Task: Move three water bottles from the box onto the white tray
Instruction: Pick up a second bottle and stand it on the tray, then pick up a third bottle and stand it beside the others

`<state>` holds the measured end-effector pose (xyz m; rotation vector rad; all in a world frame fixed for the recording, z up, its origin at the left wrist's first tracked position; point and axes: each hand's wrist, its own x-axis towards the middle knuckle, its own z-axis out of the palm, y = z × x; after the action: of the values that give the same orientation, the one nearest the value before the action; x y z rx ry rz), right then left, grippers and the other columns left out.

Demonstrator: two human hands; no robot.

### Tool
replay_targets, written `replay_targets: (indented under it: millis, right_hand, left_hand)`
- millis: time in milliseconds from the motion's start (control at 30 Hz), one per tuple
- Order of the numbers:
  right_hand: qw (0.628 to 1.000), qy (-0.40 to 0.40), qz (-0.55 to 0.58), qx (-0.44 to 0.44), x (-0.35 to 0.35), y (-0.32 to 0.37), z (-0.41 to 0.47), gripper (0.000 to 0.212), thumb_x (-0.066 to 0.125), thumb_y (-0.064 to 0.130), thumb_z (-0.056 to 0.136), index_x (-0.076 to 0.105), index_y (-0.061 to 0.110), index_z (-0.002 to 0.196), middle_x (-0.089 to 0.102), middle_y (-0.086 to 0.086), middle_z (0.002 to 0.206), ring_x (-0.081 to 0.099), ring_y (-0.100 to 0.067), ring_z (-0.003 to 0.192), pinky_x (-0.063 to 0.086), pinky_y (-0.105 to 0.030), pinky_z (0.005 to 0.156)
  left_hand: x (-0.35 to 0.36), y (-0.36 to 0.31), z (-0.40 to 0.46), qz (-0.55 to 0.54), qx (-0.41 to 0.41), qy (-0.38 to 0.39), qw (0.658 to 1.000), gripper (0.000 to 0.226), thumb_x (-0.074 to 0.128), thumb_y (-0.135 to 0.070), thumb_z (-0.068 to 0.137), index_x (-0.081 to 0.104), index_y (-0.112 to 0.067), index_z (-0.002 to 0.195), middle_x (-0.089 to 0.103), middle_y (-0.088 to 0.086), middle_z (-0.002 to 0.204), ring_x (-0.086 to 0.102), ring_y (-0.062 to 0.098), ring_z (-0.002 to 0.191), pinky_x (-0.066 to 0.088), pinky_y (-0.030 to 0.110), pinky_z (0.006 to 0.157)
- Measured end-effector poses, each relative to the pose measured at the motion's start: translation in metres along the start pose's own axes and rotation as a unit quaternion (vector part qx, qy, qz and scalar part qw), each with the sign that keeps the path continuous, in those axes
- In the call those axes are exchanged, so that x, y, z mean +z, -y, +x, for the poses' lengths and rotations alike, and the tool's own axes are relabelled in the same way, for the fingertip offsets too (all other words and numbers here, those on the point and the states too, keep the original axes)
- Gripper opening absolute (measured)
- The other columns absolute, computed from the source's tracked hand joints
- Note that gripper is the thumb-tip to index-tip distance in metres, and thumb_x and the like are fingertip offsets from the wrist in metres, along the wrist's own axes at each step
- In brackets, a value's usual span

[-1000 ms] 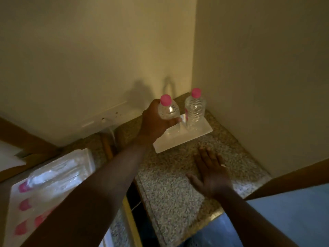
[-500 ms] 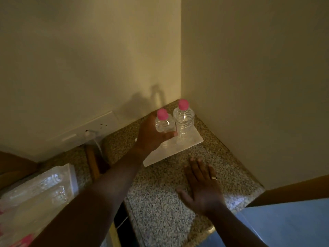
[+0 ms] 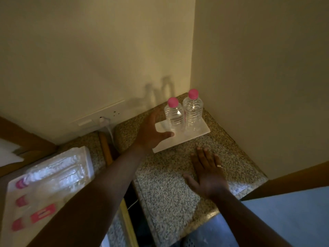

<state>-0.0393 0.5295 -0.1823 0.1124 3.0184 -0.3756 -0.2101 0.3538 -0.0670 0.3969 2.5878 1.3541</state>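
On the speckled stone bench (image 3: 165, 184) in the corner, I saw two clear, ribbed, pink-capped water bottles (image 3: 184, 113) upright, touching, on the white tray (image 3: 179, 139). My left hand (image 3: 151, 132) hovered beside them, fingers spread, empty; my right hand (image 3: 208, 175) lay flat, splayed.

Two water bottles (image 3: 184, 113) stand upright side by side on the tray (image 3: 199, 133), which sits on the counter (image 3: 169, 184) in the corner of the walls. The left hand (image 3: 151, 134) is over the tray's left end, just beside the nearer bottle. The right hand (image 3: 208, 173) lies flat on the counter before the tray. The box (image 3: 44, 182) lies far left.

no legible text, pack label (image 3: 43, 213) blurred
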Motion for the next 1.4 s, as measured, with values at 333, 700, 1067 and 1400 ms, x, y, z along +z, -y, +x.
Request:
replay_targets:
  millis: [333,700,1067,1400]
  right_hand:
    - [1.0,-0.004,0.006,0.011,0.011,0.033,-0.023,0.073,0.018,0.067,0.096,0.025,0.019,0.151,0.009,-0.012,0.163,-0.008,-0.033,0.149,-0.004,-0.057,0.118]
    - [0.998,0.022,-0.003,-0.058,0.025,0.131,-0.046,0.07,0.017,0.055,0.095,0.041,0.014,0.145,0.029,-0.017,0.158,0.019,-0.04,0.146,0.016,-0.063,0.116]
    - [0.999,0.019,-0.015,-0.048,0.031,0.157,-0.046,0.073,0.013,0.058,0.095,0.03,0.014,0.151,0.021,-0.016,0.161,0.008,-0.04,0.148,0.005,-0.061,0.117]
    - [0.998,0.007,-0.028,-0.047,0.042,0.155,-0.047,0.083,0.004,0.064,0.094,0.041,0.01,0.145,0.032,-0.019,0.156,0.02,-0.046,0.144,0.016,-0.065,0.112]
  left_hand:
    - [-0.086,0.054,-0.108,0.139,-0.025,0.028,0.99,0.054,0.083,-0.036,0.073,0.06,-0.017,0.119,0.052,0.0,0.127,0.047,0.018,0.122,0.037,0.026,0.092]
    - [-0.21,0.125,-0.235,0.309,-0.089,-0.024,0.946,0.081,0.077,-0.07,0.057,0.062,-0.025,0.123,0.06,0.001,0.129,0.052,0.025,0.121,0.043,0.043,0.1]
    - [-0.212,0.163,-0.268,0.292,-0.126,-0.042,0.947,0.074,0.076,-0.019,0.073,0.042,-0.021,0.138,0.051,0.006,0.139,0.046,0.031,0.124,0.043,0.043,0.1]
    - [-0.214,0.18,-0.311,0.287,-0.084,0.01,0.954,0.079,0.071,-0.027,0.078,0.033,-0.022,0.147,0.046,0.004,0.144,0.041,0.026,0.132,0.027,0.04,0.114]
